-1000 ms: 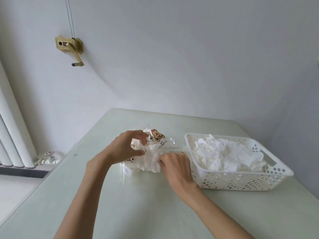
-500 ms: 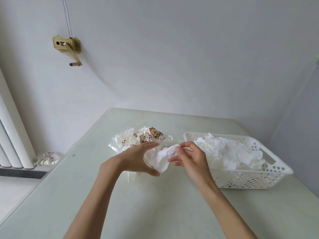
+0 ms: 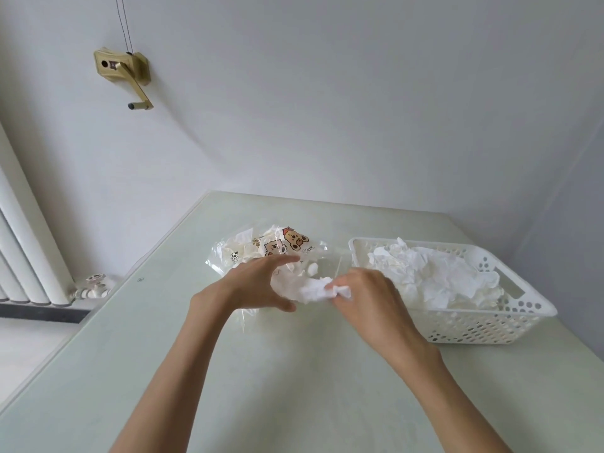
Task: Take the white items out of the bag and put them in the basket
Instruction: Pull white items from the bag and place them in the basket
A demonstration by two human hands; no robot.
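A clear plastic bag (image 3: 261,248) printed with cartoon bears lies mid-table, still holding white items. My left hand (image 3: 258,282) holds the bag's near end between its straight fingers above and its thumb below. My right hand (image 3: 366,295) pinches a crumpled white item (image 3: 312,291) that hangs between the bag's mouth and my fingers, just left of the basket. The white perforated basket (image 3: 483,325) stands at the right, heaped with several crumpled white items (image 3: 431,276).
The pale green table (image 3: 294,387) reaches the wall at the back. A white radiator (image 3: 29,250) with a valve (image 3: 94,284) stands at the far left below the table's edge. A brass crank (image 3: 125,73) is fixed on the wall.
My right hand has pulled a white item out of the bag's mouth and drawn it toward the basket. My left hand slid from the bag's top to its near end.
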